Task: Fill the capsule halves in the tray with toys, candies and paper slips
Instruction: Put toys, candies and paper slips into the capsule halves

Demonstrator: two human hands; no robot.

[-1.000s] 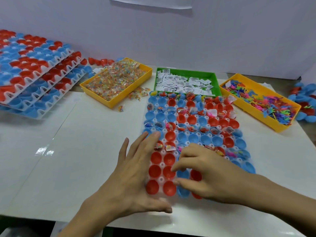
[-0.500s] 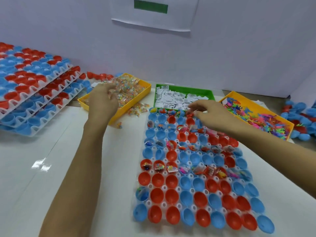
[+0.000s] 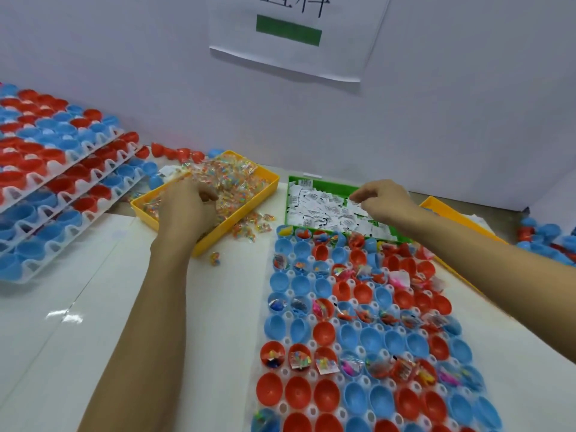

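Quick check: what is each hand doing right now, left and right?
Left hand: curled into the candies, grip not clear.
Right hand: pinching paper slips.

The left hand (image 3: 184, 207) is motion-blurred in the candy bin (image 3: 265, 185); its grasp is unclear. The right forearm hides the toy bin (image 3: 436, 205) beside it.

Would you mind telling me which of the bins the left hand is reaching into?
The yellow bin of wrapped candies, left of the green bin of paper slips. The left hand is in it; the right hand is over the green one.
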